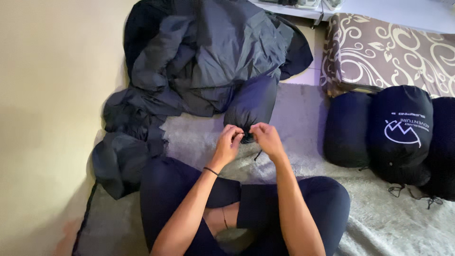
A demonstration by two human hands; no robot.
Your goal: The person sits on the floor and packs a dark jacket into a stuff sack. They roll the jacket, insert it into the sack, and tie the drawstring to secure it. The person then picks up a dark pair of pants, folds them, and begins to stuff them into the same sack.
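A dark blue stuff sack (252, 105) lies on the grey rug (303, 118) in front of my crossed legs, its gathered mouth facing me. My left hand (229, 141) and my right hand (266, 136) both pinch the sack's mouth, fingers closed on the fabric and its black drawcord (257, 155), which dangles below. A large dark sleeping bag (199, 57), loose and crumpled, spreads behind and to the left of the sack.
Three packed dark stuff sacks (400, 132) lie side by side at the right on the rug, cords trailing. A brown cushion with white swirls (393, 52) sits behind them. A cream floor (47, 95) runs along the left.
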